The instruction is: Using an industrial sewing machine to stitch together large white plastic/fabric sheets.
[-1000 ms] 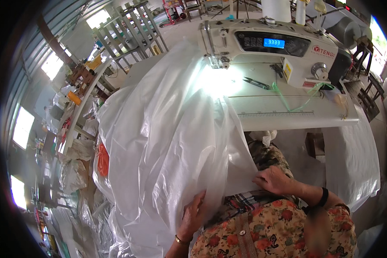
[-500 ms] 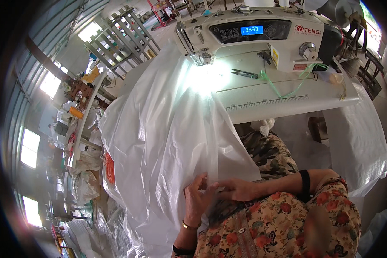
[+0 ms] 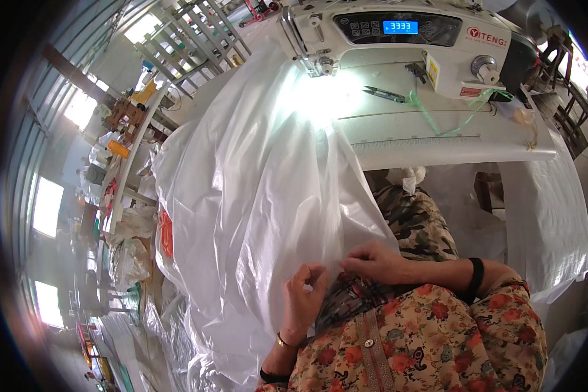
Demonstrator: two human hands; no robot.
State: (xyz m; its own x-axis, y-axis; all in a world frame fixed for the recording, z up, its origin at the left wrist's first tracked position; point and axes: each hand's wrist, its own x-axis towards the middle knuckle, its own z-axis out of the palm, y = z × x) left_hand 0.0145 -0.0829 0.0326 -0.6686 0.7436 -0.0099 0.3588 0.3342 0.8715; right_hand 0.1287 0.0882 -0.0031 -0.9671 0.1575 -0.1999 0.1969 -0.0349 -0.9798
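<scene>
A wide, glossy white plastic sheet hangs in folds from the sewing machine down to my lap. At its near edge my left hand has thumb and fingers closed in a pinch on the sheet. Just right of it, my right hand pinches the edge too, fingers curled, palm down. A small gap separates the two hands. Under the needle head, a bright lamp washes out the far end of the sheet, so the needle and stitches cannot be seen.
On the machine table lie black thread snips and a green string. More white sheet drapes off the table's right end. To the left are a cluttered bench and a grey metal rack.
My hands have drawn slightly apart, the right one rising and shifting right. The view has tilted a little, so the machine sits higher in it.
</scene>
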